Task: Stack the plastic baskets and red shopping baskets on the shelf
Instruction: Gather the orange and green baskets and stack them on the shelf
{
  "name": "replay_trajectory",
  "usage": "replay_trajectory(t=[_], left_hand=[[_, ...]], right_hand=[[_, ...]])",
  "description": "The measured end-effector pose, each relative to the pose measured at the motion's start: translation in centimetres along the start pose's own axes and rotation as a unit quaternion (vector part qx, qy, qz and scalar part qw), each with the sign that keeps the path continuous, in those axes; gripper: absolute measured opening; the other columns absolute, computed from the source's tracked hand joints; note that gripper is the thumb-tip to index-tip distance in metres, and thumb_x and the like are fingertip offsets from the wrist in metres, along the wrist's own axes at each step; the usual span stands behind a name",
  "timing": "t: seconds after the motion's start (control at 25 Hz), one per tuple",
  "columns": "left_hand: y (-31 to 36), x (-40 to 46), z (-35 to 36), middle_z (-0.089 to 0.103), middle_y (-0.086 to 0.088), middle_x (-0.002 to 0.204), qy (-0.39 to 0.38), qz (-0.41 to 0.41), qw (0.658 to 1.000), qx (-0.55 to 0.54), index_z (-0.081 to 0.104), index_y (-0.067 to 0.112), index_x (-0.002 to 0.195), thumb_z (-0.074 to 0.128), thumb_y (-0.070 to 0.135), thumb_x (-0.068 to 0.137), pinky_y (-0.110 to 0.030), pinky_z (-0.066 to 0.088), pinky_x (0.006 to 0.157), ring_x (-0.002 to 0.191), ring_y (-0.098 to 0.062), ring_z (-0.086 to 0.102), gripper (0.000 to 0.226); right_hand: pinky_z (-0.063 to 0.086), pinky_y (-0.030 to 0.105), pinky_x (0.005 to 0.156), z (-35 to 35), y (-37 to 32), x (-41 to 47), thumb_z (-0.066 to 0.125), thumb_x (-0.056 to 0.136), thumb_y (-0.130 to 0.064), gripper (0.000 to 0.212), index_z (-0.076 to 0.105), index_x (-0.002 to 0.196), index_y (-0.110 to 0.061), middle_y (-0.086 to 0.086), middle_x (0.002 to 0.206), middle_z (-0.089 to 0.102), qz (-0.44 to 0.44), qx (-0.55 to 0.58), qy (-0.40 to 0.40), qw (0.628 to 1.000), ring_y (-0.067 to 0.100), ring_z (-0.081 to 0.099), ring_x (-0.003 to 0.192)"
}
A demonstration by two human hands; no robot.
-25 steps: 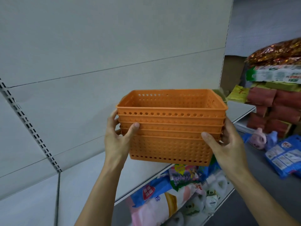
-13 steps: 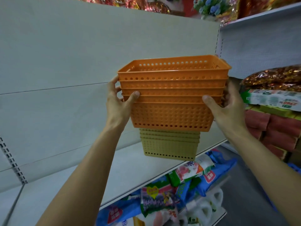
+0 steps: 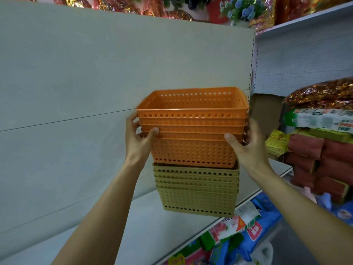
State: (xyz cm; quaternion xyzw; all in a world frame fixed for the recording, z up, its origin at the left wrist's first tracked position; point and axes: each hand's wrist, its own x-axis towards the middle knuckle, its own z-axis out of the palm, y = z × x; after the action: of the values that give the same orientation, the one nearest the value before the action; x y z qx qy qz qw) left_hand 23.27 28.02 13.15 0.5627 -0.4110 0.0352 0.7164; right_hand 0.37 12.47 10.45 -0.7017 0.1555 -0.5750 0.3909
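While the left hand and right hand are each grasping an end of the nested orange baskets, thumbs pressing on the front wall, the head view is showing that stack sitting at the rim of the nested tan baskets. The tan stack is standing on the white shelf, above packaged goods.

The fingers of the left hand and the right hand go behind the orange baskets, only the thumbs show. These baskets cover the top opening of the tan baskets. The packets under the shelf are partly hidden, their print is too blurred to read.
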Motion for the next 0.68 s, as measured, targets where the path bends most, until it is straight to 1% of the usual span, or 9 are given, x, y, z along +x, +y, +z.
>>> replay_trajectory(t=[0.12,0.2,0.28,0.32,0.4,0.48,0.56,0.64,0.68], left_hand=[[-2.5,0.1,0.2,0.059,0.002,0.122,-0.021,-0.011,1.000,-0.001,0.043,0.031,0.131,0.074,0.016,0.083,-0.019,0.056,0.066,0.094,-0.012,0.067,0.060],[-4.4,-0.3,0.4,0.060,0.005,0.119,-0.036,-0.035,0.999,0.005,0.043,0.031,0.131,0.074,0.016,0.083,-0.023,0.057,0.066,0.094,-0.011,0.067,0.059],[-6.2,-1.3,0.4,0.061,0.007,0.118,-0.050,-0.072,0.996,0.015,0.041,0.036,0.133,0.072,0.018,0.085,-0.036,0.060,0.077,0.099,-0.011,0.065,0.061],[-7.0,-2.0,0.3,0.061,0.007,0.122,-0.054,-0.087,0.995,0.024,0.037,0.039,0.136,0.071,0.021,0.085,-0.038,0.057,0.085,0.106,-0.006,0.061,0.064],[-8.3,-4.2,0.5,0.048,0.006,0.142,-0.045,-0.105,0.992,0.051,0.025,0.041,0.145,0.071,0.030,0.084,-0.030,0.045,0.097,0.122,0.001,0.048,0.077],[-9.5,-6.5,1.3,0.031,0.002,0.155,-0.037,-0.120,0.990,0.061,0.016,0.040,0.150,0.074,0.039,0.080,-0.036,0.036,0.107,0.139,-0.011,0.033,0.091],[-10.4,-8.1,2.5,0.022,-0.001,0.158,-0.057,-0.118,0.990,0.050,0.009,0.043,0.151,0.078,0.047,0.074,-0.043,0.034,0.110,0.145,-0.020,0.024,0.104],[-10.6,-8.2,3.5,0.006,0.009,0.160,-0.069,-0.130,0.987,0.064,-0.005,0.048,0.149,0.079,0.054,0.068,-0.041,0.029,0.110,0.148,-0.017,0.012,0.117],[-10.9,-7.6,3.9,0.001,0.013,0.159,-0.071,-0.134,0.986,0.071,-0.009,0.049,0.148,0.080,0.057,0.065,-0.043,0.028,0.112,0.148,-0.016,0.009,0.122]], right_hand=[[0.053,0.036,0.089,0.3,2.5,-0.9,0.067,0.086,-0.027,0.059,0.039,0.138,-0.026,-0.003,0.129,0.057,0.031,0.007,-0.014,0.999,0.010,0.059,0.112],[0.051,0.042,0.094,0.1,3.8,-1.9,0.067,0.085,-0.029,0.059,0.040,0.137,-0.027,-0.005,0.128,0.059,0.060,-0.005,-0.020,0.998,0.009,0.059,0.114],[0.044,0.043,0.100,-0.4,4.7,-2.8,0.067,0.082,-0.044,0.057,0.044,0.133,-0.032,-0.015,0.127,0.057,0.089,-0.059,-0.027,0.994,0.004,0.054,0.116],[0.041,0.044,0.100,-0.7,5.1,-3.2,0.066,0.079,-0.055,0.061,0.044,0.132,-0.037,-0.018,0.129,0.054,0.099,-0.106,-0.030,0.989,0.004,0.050,0.118],[0.040,0.046,0.099,-1.3,5.2,-3.1,0.063,0.071,-0.069,0.079,0.034,0.139,-0.040,-0.012,0.140,0.045,0.116,-0.169,-0.021,0.978,0.010,0.044,0.124],[0.040,0.042,0.097,-1.3,5.1,-2.2,0.070,0.072,-0.058,0.090,0.021,0.146,-0.040,-0.008,0.153,0.030,0.123,-0.132,-0.009,0.984,0.009,0.038,0.129],[0.041,0.037,0.094,-0.9,5.0,-1.3,0.072,0.073,-0.042,0.092,0.016,0.147,-0.045,-0.011,0.157,0.020,0.100,-0.082,-0.029,0.991,0.009,0.034,0.133],[0.047,0.031,0.090,-0.5,5.2,-1.0,0.072,0.076,-0.036,0.084,0.024,0.143,-0.050,-0.012,0.154,0.026,0.066,-0.070,-0.042,0.994,0.007,0.038,0.132],[0.048,0.023,0.087,-0.3,5.3,-1.1,0.072,0.077,-0.035,0.077,0.030,0.141,-0.048,-0.012,0.150,0.032,0.053,-0.080,-0.035,0.995,0.002,0.040,0.129]])
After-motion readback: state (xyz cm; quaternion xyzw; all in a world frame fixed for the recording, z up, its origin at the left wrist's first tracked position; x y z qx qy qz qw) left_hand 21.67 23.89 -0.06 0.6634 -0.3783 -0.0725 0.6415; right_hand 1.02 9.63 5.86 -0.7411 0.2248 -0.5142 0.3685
